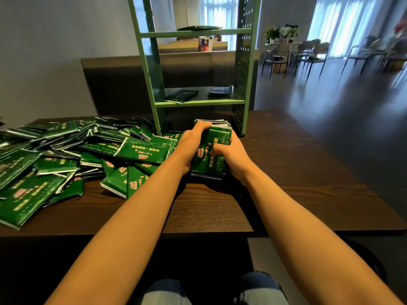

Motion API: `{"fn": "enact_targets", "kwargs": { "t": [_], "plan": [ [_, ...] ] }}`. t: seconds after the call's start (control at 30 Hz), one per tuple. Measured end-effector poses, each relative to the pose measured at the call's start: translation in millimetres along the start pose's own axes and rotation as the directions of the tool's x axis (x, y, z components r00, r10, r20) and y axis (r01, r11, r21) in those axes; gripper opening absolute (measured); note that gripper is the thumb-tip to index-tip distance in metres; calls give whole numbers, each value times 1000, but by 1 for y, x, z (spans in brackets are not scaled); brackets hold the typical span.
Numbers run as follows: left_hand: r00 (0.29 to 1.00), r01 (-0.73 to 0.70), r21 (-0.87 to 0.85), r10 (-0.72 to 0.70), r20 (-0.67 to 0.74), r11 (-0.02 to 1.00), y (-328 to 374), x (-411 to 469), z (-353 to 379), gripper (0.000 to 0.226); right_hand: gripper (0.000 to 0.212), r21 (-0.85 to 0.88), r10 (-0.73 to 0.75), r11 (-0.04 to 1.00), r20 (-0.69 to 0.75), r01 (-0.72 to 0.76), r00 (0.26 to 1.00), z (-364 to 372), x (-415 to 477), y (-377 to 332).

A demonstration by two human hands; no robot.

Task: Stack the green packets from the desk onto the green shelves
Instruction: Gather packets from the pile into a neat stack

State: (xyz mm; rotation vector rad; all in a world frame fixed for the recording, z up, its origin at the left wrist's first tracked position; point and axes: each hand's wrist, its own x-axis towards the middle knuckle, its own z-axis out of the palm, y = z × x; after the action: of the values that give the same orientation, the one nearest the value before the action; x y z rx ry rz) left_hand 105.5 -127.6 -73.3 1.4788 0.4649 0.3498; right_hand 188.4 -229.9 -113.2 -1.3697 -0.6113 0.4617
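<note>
Currently I've got the stack of green packets (210, 154) squeezed between both hands, left hand (189, 144) and right hand (231, 153) fingers curled round it, just before the green shelves (199, 102).

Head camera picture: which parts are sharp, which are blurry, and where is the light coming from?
In the head view, the held bundle and the pile are sharp. The chairs and floor smear into blur toward the right edge. The windows are blown out and backlight the room. The uprights of the shelves splay apart toward the top, which is wide-angle distortion.
</note>
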Motion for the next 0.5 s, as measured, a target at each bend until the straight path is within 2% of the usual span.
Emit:
{"fn": "enact_targets", "kwargs": {
  "t": [0.03, 0.13, 0.2, 0.27, 0.4, 0.5],
  "plan": [
    [1000, -13, -36, 12, -10, 999, -1, -2, 2, 48, 88, -36, -15, 999, 16, 16, 1000, 1, 0, -1],
    [1000, -15, -116, 14, -13, 993, -17, -1, 1, 93, 95, -93, -3, 996, 61, 9, 998, 3, -4, -1],
    [1000, -19, -128, 22, 22, 992, -25, -3, 0, 103, 98, -106, 21, 994, 61, -14, 998, 2, -4, 5],
    [997, -46, -147, 55, 52, 988, -26, -9, 0, 96, 97, -112, 37, 993, 57, -30, 998, 1, -6, 9],
    [994, -64, -189, 79, 72, 980, -23, -17, 0, 58, 96, -104, 80, 992, 76, -72, 994, 2, -11, 2],
    [993, -104, -99, 108, 38, 990, -17, -24, -2, 55, 90, -106, 82, 992, 99, -72, 992, 4, -16, -6]
  ]
}}
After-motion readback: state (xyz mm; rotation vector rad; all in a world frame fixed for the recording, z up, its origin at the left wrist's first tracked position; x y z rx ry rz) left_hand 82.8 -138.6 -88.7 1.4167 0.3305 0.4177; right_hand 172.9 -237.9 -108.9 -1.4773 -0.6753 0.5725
